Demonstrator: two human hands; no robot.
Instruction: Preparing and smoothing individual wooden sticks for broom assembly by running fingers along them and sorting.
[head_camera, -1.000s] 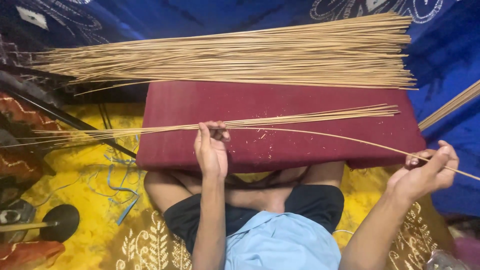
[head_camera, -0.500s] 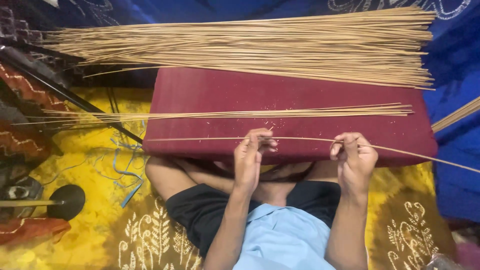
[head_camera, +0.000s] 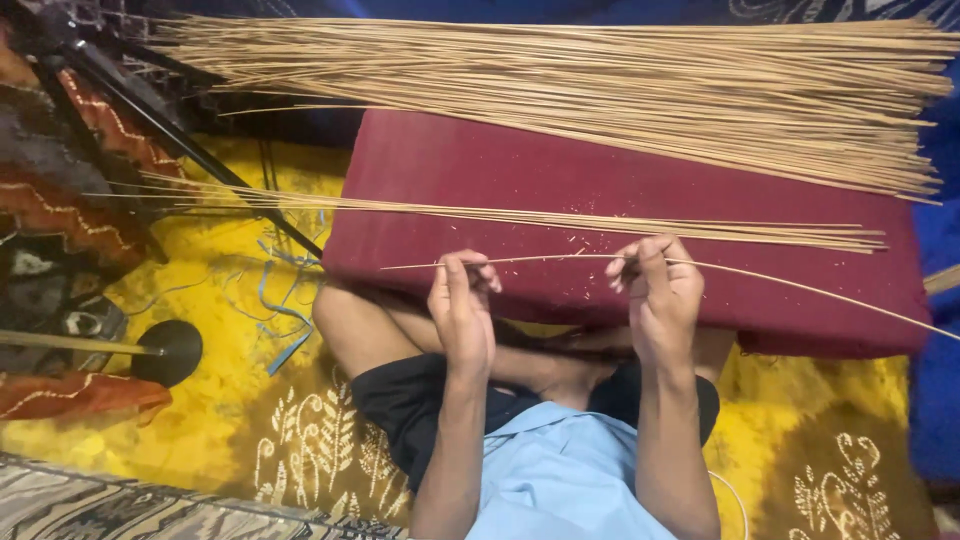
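Stick (head_camera: 560, 259) being worked on is one long thin bamboo-looking strip, held level just over the near edge of the maroon cushion (head_camera: 560, 180). Going by size: that cushion sits across the person's lap on a yellow patterned mat (head_camera: 200, 420). At the cushion's far edge lies a huge bundle of sticks (head_camera: 600, 85), and across its middle a smaller row of sticks (head_camera: 560, 220). Then the hands, both at the cushion's near edge: left hand (head_camera: 462, 310) has its grip pinched around the stick near its left end, right hand (head_camera: 660, 295) is closed on it further along, with the rest trailing off past the cushion's right side.
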